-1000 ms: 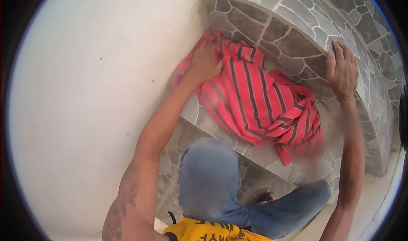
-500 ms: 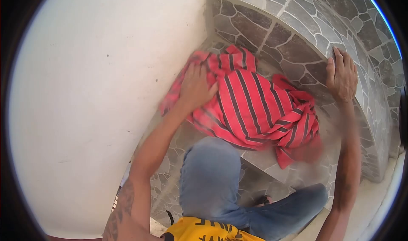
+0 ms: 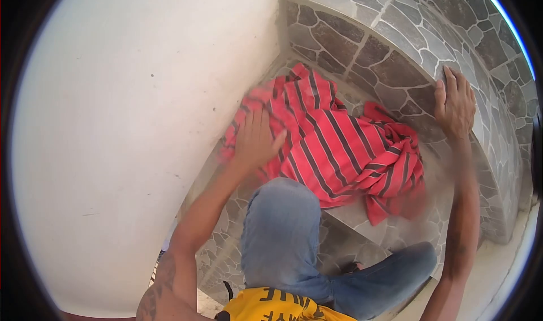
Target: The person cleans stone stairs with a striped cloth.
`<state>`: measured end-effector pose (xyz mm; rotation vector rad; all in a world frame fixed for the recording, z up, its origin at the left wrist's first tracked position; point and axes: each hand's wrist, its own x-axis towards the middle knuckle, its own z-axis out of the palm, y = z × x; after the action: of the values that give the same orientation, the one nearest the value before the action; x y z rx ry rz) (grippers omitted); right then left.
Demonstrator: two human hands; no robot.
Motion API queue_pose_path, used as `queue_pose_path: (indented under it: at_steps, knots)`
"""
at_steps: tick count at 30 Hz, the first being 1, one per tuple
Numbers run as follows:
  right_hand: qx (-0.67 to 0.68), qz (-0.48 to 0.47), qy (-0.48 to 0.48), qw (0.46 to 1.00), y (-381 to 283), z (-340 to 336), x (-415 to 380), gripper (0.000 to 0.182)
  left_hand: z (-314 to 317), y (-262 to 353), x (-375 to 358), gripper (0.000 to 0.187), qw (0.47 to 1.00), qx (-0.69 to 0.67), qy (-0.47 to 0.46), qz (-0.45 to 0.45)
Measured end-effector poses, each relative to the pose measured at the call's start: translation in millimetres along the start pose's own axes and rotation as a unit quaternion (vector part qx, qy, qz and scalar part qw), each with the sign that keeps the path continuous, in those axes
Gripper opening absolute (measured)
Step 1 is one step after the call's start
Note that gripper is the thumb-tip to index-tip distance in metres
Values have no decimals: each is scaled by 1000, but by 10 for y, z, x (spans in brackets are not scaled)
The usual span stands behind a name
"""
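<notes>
A red cloth with black and white stripes lies bunched across a stone-patterned tiled step. My left hand rests on the cloth's left end, fingers stretched out and pressed flat against it, near the white wall. Away to the right, my right hand lies on the edge of the upper tiled step, its fingers extended and holding nothing. The cloth's right end is twisted and folded. A haze blurs its lower right corner.
A white wall rises along the left side. The dark tiled riser stands behind the cloth. My bent knee in blue jeans is just below the cloth, and the other leg stretches right.
My left hand has moved slightly down with the cloth beneath it. The cloth's left part has shifted and its folds look different. My right hand has stayed in place.
</notes>
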<state>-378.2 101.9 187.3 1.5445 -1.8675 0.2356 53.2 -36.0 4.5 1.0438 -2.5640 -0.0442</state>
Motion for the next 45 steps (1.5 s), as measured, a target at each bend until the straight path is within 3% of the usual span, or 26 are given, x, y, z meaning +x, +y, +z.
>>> queue_pose_path:
  at_steps: [1,3,5,8,11,12,14,17,20,23,26,29,32,35,38,41,44,45]
  knots:
    - [-9,-1,3,1000,5,9,-6,42,192,-43,330,72,999,18,34,-13]
    - [-15,-5,9,1000,36,10,19,42,375,11,943,67,1000,-22,-1,-10]
    - [-5,-6,5,1000,24,10,0,42,725,51,1434,61,998,-13,65,9]
    - [3,-2,-3,1000,8,-11,-1,42,741,378,1665,61,997,26,34,-65]
    - [-7,-1,0,1000,-6,-11,12,41,627,291,1596,58,998,-2,-55,38]
    - [-4,1,0,1000,-11,-3,15,41,562,300,1483,56,983,-74,-62,158]
    - [-1,3,0,1000,7,15,-1,41,496,332,1257,52,893,-215,-75,388]
    - [8,-33,22,999,7,-29,19,41,579,66,1479,49,963,-155,-28,217]
    - [5,-33,13,999,10,-31,18,41,645,46,1681,41,996,-23,7,82]
    - [3,-14,9,1000,-23,-29,14,42,919,692,1656,41,992,107,55,-46]
    - [-9,-25,18,999,-4,-4,2,41,754,807,1341,43,976,-79,68,192]
    - [6,-26,17,1000,-16,-38,13,41,338,190,1632,47,985,-55,-155,51]
    - [-9,-24,17,1000,-20,-35,12,41,913,66,1709,39,998,-5,70,1]
    - [-9,-16,21,1000,-18,-8,11,41,939,828,1651,34,987,135,79,-26]
    - [-11,-15,21,1000,-33,-14,5,41,760,803,1321,39,971,-128,31,201]
    - [-5,-14,16,1000,-18,-10,8,41,825,101,1536,50,982,-87,30,167]
    - [-14,-17,16,1000,-24,-19,11,42,1073,167,1664,52,990,61,124,1]
    - [-17,-10,18,1000,-49,1,9,42,1272,333,1621,52,985,92,143,5]
